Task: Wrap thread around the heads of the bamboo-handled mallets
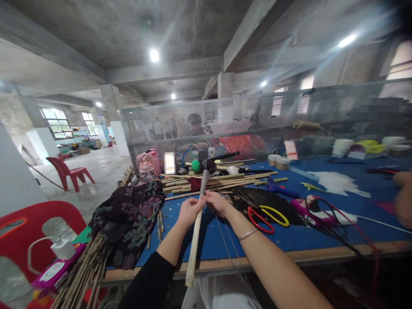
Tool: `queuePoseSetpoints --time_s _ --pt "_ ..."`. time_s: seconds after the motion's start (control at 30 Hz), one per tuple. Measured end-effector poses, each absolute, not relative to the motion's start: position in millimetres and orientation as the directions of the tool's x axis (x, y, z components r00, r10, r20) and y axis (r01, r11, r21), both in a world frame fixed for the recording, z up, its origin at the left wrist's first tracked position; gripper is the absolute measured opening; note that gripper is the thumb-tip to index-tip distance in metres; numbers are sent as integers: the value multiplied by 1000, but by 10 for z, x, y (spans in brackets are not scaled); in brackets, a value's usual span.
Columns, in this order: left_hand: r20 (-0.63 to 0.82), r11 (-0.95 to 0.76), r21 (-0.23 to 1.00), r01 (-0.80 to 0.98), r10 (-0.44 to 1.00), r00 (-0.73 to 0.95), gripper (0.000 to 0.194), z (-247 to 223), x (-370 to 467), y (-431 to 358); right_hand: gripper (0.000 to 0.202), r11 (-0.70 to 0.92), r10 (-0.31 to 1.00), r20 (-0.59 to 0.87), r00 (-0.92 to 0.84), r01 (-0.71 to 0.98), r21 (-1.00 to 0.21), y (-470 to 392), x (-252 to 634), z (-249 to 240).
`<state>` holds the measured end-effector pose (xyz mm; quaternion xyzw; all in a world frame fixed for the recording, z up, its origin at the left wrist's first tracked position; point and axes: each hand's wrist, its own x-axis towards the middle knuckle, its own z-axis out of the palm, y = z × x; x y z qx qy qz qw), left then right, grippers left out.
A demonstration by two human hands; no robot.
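Both hands grip one bamboo stick (pixel 196 227) above the near table (pixel 322 251) edge: left hand (pixel 189 211) and right hand (pixel 216 201) pinch it tightly. Its dark wrapped head (pixel 208 166) seems finished; many plain sticks (pixel 219 180) lie farther away.

1. Bamboo stick (pixel 195 240): pale, matt wood, its far end wrapped in dark fuzzy fibre.
2. Tabletop (pixel 225 236): blue matt felt-like covering with a bare wooden edge.
3. Scissors (pixel 267 216): glossy red and yellow plastic handles.
4. Floral cloth (pixel 128 223): soft, dull fabric.
5. Partition (pixel 244 116): perforated grey metal mesh.
6. Chair (pixel 69 171): shiny red plastic.
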<state>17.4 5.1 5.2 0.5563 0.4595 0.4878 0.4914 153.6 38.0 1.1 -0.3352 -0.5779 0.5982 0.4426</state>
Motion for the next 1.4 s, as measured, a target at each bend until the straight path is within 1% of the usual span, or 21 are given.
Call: queuePoseSetpoints --time_s 0.07,0.13,0.2,0.23,0.37,0.5,0.57,0.63,0.73,0.8,0.87,0.97,1.03,1.13,1.2,1.27,1.33,1.4 --pt "27 -3 993 -120 980 199 43 61 184 51 38 31 904 104 -415 -180 -983 372 1530 27" --pt "-5 66 978 -199 956 292 43 66 183 48 38 -3 889 81 -451 -181 -983 364 1537 41" --pt "-21 85 981 -173 939 343 43 62 169 44 38 -14 890 61 -451 -161 -987 362 1552 41" --pt "-21 71 988 -135 940 340 43 58 159 42 38 -11 900 53 -432 -144 -989 362 1559 37" --pt "1 -9 999 43 982 188 44 29 117 50 35 1 943 19 -331 -53 -999 355 1564 25" --pt "44 -62 993 103 985 169 44 -11 111 79 33 -13 959 -11 -283 -5 -1000 325 1531 43" --pt "63 -78 993 91 984 164 42 -22 117 88 34 -32 961 -30 -275 -3 -999 318 1520 52" --pt "32 -37 999 20 979 203 41 -19 124 88 36 -75 953 -61 -296 -34 -997 322 1524 55" --pt "-23 69 990 -126 941 337 41 -2 130 72 36 -120 916 -66 -395 -112 -986 341 1552 45" --pt "-51 123 980 -159 916 398 40 8 133 54 35 -104 902 -40 -430 -126 -987 354 1571 25" --pt "-96 160 979 -129 911 402 40 14 139 36 35 -83 912 -39 -408 -92 -992 365 1576 -3" --pt "-149 178 983 -49 923 354 41 11 155 17 35 -88 937 -78 -340 -15 -996 376 1553 -44" --pt "-126 139 990 -17 937 327 42 0 168 15 36 -85 943 -81 -323 1 -996 378 1524 -60" --pt "-46 40 999 29 967 250 41 -19 175 30 36 -68 940 -56 -336 -25 -997 377 1489 -59" --pt "-22 17 1000 26 974 227 40 -21 167 46 37 -56 933 -32 -359 -55 -997 376 1490 -47" --pt "-30 49 997 -58 957 287 39 -9 148 58 37 -37 914 4 -405 -94 -995 374 1518 -28" --pt "-46 114 982 -154 921 387 38 9 126 59 36 -19 886 38 -462 -118 -993 373 1562 -8" --pt "-61 162 969 -188 890 452 39 24 112 50 34 -1 868 48 -494 -99 -995 374 1601 -1"
